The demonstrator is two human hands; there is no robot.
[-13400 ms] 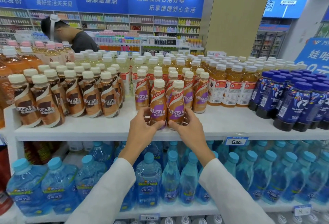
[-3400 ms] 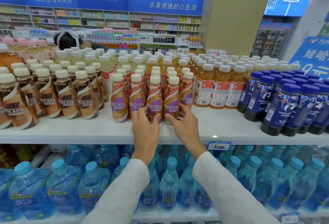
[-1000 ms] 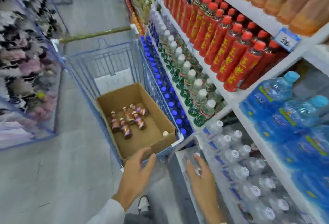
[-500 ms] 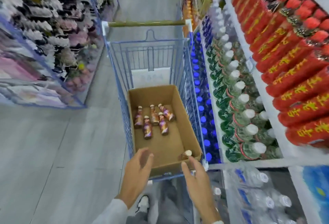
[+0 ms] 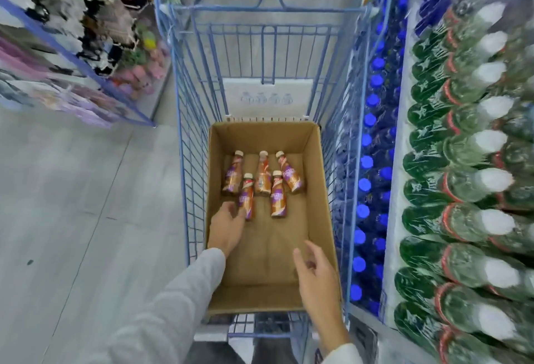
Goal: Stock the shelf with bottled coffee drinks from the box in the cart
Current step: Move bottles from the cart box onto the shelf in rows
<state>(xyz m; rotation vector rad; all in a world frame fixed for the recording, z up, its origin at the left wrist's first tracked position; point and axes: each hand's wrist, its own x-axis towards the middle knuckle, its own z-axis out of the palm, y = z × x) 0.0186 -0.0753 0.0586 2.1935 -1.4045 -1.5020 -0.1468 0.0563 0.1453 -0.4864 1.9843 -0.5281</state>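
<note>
My left hand [image 5: 228,227] was open, fingertips touching a brown-and-purple plastic coffee bottle [image 5: 246,199] lying in the brown cardboard box [image 5: 316,190]; right hand [image 5: 316,275] hovered open, empty. Light, rigid, slick, I judged: grip mid-body.

You had before you a blue wire cart [image 5: 193,161], a plain brown cardboard box [image 5: 260,135], and brown-and-purple coffee bottles [image 5: 263,178], cream-capped.
</note>
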